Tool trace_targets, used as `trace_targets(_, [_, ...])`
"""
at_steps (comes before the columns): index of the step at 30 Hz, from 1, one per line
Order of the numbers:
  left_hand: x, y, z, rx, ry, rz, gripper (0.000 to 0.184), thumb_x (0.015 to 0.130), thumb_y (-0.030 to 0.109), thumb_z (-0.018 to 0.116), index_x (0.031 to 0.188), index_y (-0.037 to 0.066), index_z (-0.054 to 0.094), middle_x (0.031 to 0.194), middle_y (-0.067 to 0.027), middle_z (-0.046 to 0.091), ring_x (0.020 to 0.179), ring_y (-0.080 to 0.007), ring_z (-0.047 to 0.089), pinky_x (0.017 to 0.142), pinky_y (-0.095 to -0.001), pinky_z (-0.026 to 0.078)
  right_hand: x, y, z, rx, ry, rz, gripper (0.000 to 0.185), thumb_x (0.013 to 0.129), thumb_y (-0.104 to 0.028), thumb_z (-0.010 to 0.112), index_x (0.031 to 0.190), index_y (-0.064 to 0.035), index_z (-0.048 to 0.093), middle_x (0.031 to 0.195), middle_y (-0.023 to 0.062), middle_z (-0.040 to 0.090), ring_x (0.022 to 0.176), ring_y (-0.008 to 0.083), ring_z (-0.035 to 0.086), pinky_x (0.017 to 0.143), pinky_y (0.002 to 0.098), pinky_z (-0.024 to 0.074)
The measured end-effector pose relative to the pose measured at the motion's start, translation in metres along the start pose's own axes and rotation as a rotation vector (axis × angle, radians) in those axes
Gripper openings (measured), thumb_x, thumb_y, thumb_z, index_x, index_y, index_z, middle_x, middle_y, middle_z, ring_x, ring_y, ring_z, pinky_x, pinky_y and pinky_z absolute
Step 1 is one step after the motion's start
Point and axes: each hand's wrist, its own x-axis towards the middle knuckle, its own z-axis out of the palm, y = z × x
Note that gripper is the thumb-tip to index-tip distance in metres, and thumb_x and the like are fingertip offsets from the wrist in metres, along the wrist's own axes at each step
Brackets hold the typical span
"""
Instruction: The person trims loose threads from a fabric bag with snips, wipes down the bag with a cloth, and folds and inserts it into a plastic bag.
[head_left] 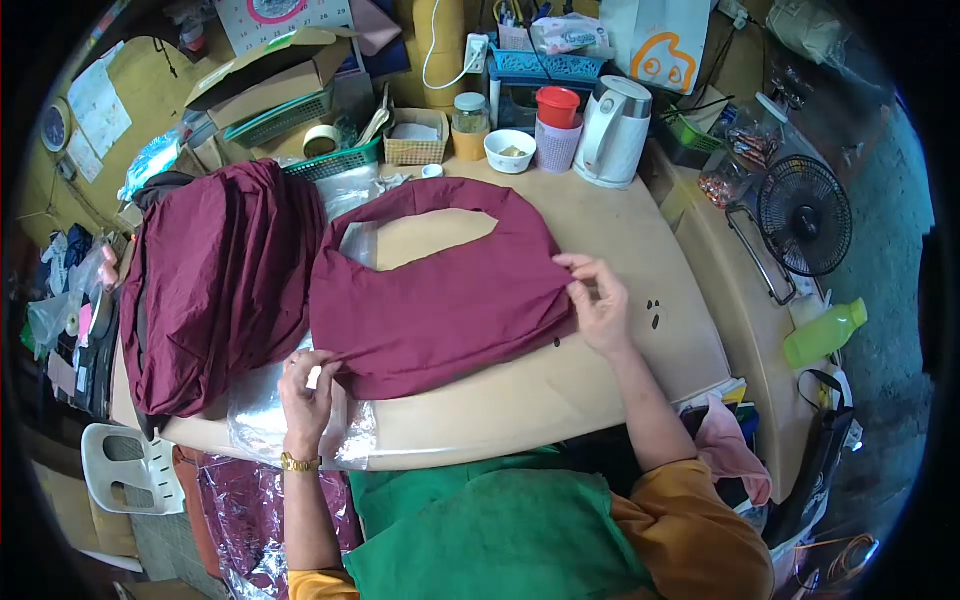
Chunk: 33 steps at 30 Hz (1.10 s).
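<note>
A maroon cloth shoulder bag (440, 310) lies spread out on the tan table, its wide strap looping toward the back. My left hand (308, 388) pinches the bag's lower left corner. With thumb and fingertips, my right hand (598, 298) grips its right edge. To the left is a tall pile of maroon fabric (215, 290), apparently more of the same cloth. Clear plastic bags (262, 415) lie on the table under the left side of the shoulder bag and by my left wrist.
Along the back stand a white electric kettle (612, 135), a white bowl (510, 150), a jar (470, 125) and a small basket (417, 137). A black fan (803, 215) and a green bottle (825, 333) are at the right. A white chair (130, 468) stands at the lower left.
</note>
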Motion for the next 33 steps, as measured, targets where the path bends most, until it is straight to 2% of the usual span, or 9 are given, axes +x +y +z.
trace_targets(8, [-0.012,-0.005,0.017,-0.379,0.224,-0.365,0.021,0.096,0.014,0.066,0.082,0.0,0.058,0.077,-0.001,0.055,0.075,-0.0096,0.048,0.072,-0.025,0.041,-0.009,0.019,0.015,0.018,0.271,0.203,0.009,0.1,-0.007,0.056,0.095,-0.0038,0.05,0.086,0.0004,0.056,0.071,0.0054,0.048,0.062,0.0197,0.0386])
trace_targets(12, [-0.011,-0.004,0.021,-0.383,0.357,-0.352,0.029,0.105,0.016,0.052,0.079,0.003,0.047,0.074,0.0041,0.041,0.072,-0.0058,0.035,0.066,-0.021,0.033,-0.011,0.032,-0.004,0.178,-0.226,0.467,0.017,0.096,-0.017,0.067,0.099,-0.0075,0.053,0.078,-0.0064,0.048,0.071,0.0011,0.042,0.063,0.0178,0.0348])
trace_targets(15, [-0.019,-0.014,0.026,-0.481,0.396,-0.368,0.034,0.107,0.021,0.048,0.079,0.003,0.046,0.075,0.0047,0.042,0.07,-0.0055,0.035,0.064,-0.0205,0.032,-0.017,0.056,-0.009,0.179,-0.111,0.209,0.012,0.098,-0.015,0.061,0.096,-0.0048,0.055,0.079,-0.0028,0.056,0.07,0.0045,0.048,0.062,0.021,0.0405])
trace_targets(17, [-0.025,-0.025,0.021,-0.483,0.402,-0.411,0.034,0.107,0.02,0.047,0.079,0.002,0.048,0.076,0.0044,0.044,0.071,-0.005,0.036,0.064,-0.0202,0.033,-0.019,0.067,-0.026,0.085,0.168,0.554,0.007,0.097,-0.011,0.06,0.093,-0.0056,0.057,0.082,0.0018,0.059,0.073,0.009,0.052,0.065,0.0258,0.0446])
trace_targets(20, [-0.012,-0.002,0.009,-0.368,0.429,-0.441,0.028,0.104,0.015,0.051,0.079,0.001,0.055,0.076,-0.0007,0.053,0.071,-0.0105,0.046,0.069,-0.0238,0.038,0.0,0.035,-0.02,-0.337,0.381,0.301,0.004,0.095,-0.009,0.059,0.094,-0.0055,0.057,0.084,0.0078,0.059,0.078,0.0161,0.056,0.07,0.0302,0.0463])
trace_targets(22, [-0.015,0.002,0.014,0.002,0.412,-0.205,0.018,0.097,0.01,0.058,0.081,0.001,0.061,0.078,-0.0076,0.058,0.074,-0.0215,0.053,0.08,-0.0336,0.042,0.012,-0.031,0.007,-0.331,0.21,0.087,0.012,0.091,-0.013,0.066,0.097,-0.006,0.059,0.086,0.0113,0.061,0.083,0.025,0.06,0.076,0.036,0.0465])
trace_targets(24, [-0.003,0.03,0.014,-0.146,0.291,-0.111,0.011,0.091,0.009,0.063,0.082,0.003,0.063,0.08,-0.0113,0.059,0.079,-0.0289,0.055,0.091,-0.043,0.041,0.02,-0.09,0.057,-0.233,-0.175,-0.09,0.022,0.088,-0.014,0.072,0.101,-0.0046,0.057,0.094,0.0062,0.059,0.09,0.0161,0.059,0.079,0.033,0.0469])
trace_targets(28, [0.014,0.072,0.02,-0.175,0.332,-0.02,0.009,0.09,0.009,0.063,0.082,0.006,0.064,0.084,-0.0099,0.061,0.086,-0.0269,0.058,0.097,-0.0423,0.038,0.003,-0.105,0.15,-0.285,-0.588,-0.251,0.024,0.081,-0.021,0.075,0.094,-0.0053,0.063,0.089,0.0085,0.069,0.089,0.0263,0.065,0.091,0.0434,0.0404])
trace_targets(33, [-0.051,0.073,0.016,-0.51,0.193,-0.674,0.051,0.092,0.016,0.069,0.133,-0.001,0.044,0.113,-0.0124,0.056,0.098,-0.0194,0.058,0.085,-0.0328,0.049,0.014,-0.094,0.148,-0.206,-0.437,-0.196,0.013,0.088,-0.016,0.068,0.08,-0.0062,0.068,0.068,0.0054,0.065,0.064,0.0232,0.062,0.084,0.039,0.043])
